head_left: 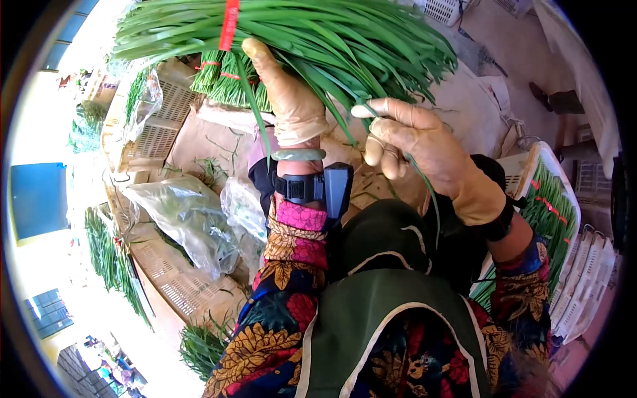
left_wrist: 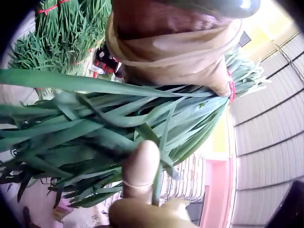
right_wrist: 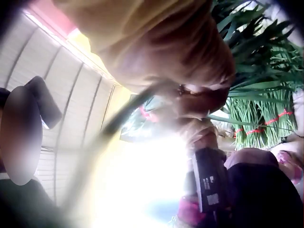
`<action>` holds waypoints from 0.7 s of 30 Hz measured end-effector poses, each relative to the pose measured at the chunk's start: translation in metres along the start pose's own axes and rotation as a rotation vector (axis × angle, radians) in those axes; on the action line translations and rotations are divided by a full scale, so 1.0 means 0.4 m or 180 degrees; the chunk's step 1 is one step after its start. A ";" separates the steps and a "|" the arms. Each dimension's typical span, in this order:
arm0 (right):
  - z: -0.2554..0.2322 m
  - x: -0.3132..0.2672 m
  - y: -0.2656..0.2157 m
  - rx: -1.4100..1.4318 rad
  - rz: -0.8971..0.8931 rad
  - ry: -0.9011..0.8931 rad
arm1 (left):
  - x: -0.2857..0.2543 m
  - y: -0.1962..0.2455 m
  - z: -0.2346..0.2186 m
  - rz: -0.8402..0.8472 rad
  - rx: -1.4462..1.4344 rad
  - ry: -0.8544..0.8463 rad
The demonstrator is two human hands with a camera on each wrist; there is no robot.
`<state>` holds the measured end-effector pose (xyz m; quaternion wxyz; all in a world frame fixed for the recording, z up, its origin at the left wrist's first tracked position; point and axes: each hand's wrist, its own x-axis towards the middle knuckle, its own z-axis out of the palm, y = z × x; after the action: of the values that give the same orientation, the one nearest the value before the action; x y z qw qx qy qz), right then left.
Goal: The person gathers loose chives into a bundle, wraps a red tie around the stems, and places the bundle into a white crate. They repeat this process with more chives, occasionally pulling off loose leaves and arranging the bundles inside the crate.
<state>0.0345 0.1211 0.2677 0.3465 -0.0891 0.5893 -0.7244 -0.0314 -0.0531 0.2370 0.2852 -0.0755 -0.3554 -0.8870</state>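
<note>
A large bunch of garlic chives (head_left: pixel 345 40), bound by a red band (head_left: pixel 229 25), lies across the top of the head view. My gloved left hand (head_left: pixel 295 103) holds it near the band, thumb up along its near side; the other fingers are hidden beneath the leaves. To the right, just below the leafy ends, my gloved right hand (head_left: pixel 428 146) pinches a single long leaf (head_left: pixel 428 189) between thumb and fingers. That leaf trails down past the palm. In the left wrist view, a right fingertip (left_wrist: pixel 141 164) overlaps the bunch's leaves (left_wrist: pixel 95 137).
Smaller red-banded bunches (head_left: pixel 232 86) lie behind my left hand. Clear plastic bags (head_left: pixel 186 215) and a perforated crate (head_left: pixel 189 285) are at the left. More banded greens (head_left: pixel 551 199) fill a white container at the right, beside stacked white crates (head_left: pixel 587 285). Leaf scraps (head_left: pixel 212 169) litter the brown surface.
</note>
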 end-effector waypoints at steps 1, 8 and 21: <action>0.014 -0.004 0.000 0.0031 -0.0201 0.0108 | 0.005 -0.012 -0.013 -0.0038 0.0343 -0.0114; 0.029 -0.106 -0.063 -0.0057 -0.0205 -0.0203 | -0.025 -0.058 0.011 -0.0547 0.0271 -0.0230; -0.062 0.015 0.026 -0.0374 -0.0425 0.0072 | -0.093 -0.120 0.014 -0.1238 0.0670 0.0317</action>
<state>0.0208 0.1366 0.2491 0.2849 -0.1402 0.6274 -0.7110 -0.0281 -0.0045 0.2004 0.1323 0.0686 -0.4392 -0.8859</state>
